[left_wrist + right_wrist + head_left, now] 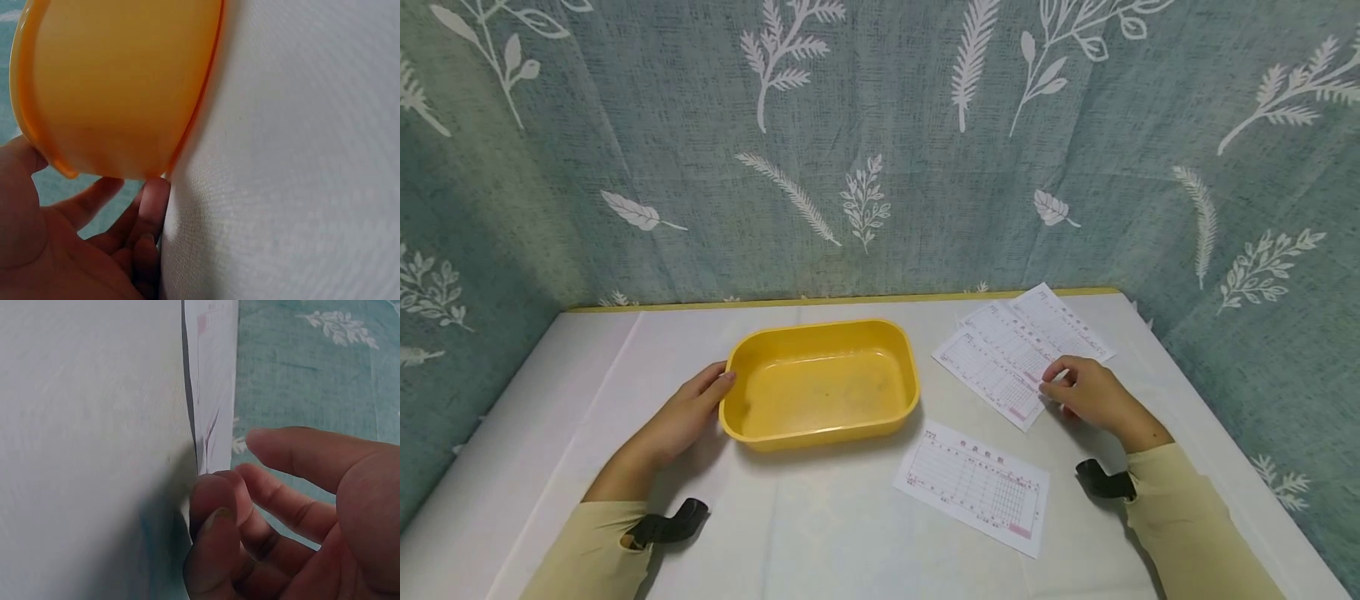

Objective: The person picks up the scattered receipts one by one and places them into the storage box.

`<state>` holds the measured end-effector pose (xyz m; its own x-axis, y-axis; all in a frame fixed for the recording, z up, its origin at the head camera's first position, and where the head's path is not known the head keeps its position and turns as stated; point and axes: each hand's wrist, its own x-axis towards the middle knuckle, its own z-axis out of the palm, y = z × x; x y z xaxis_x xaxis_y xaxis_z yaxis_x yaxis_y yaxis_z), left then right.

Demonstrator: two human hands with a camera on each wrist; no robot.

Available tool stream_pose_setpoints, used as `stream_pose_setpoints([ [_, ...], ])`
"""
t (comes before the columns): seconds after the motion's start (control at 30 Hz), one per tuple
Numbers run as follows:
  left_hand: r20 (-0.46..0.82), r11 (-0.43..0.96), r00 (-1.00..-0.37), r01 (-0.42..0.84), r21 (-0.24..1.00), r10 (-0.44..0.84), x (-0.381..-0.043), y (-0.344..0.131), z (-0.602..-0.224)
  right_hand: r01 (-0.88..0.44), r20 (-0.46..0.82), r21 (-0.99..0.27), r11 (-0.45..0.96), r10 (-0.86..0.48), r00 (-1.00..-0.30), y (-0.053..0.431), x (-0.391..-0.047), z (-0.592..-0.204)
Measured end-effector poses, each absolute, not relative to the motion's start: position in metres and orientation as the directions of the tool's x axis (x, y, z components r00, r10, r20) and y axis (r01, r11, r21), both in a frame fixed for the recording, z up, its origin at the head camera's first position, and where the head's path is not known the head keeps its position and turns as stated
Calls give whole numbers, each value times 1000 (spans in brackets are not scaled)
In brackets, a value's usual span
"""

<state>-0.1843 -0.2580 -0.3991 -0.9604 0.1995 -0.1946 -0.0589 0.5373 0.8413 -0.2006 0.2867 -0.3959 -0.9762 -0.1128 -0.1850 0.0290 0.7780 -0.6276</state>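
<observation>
A yellow tray (820,392) is sitting near the middle of the white surface (820,525), its long sides running crosswise and its corners rounding off softly. Its rim is turning slightly outward, its inner floor is shining a little, and in the left wrist view its wall is glowing amber. The left hand (685,412) is gripping the tray's left end, thumb at the rim and fingers against the outer wall.

To the right, overlapping paper forms (1000,354) are fanning out towards the back edge. They are showing white paper, fine reddish grids and small pink blocks. The right hand (1093,396) is hovering at their near edge, relaxed, fingers loosely bending and thumb standing apart from them; I cannot tell whether the fingertips are touching paper. A single form (973,487) is lying askew nearer the person, just beside the tray's front right corner.
</observation>
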Motion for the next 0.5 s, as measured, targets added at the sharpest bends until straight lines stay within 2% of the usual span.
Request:
stream_pose_setpoints([
  [0.5, -190, 556, -963, -53, 830, 192, -183, -257, -397, 47, -201, -636, 770, -106, -974, 291, -204, -398],
])
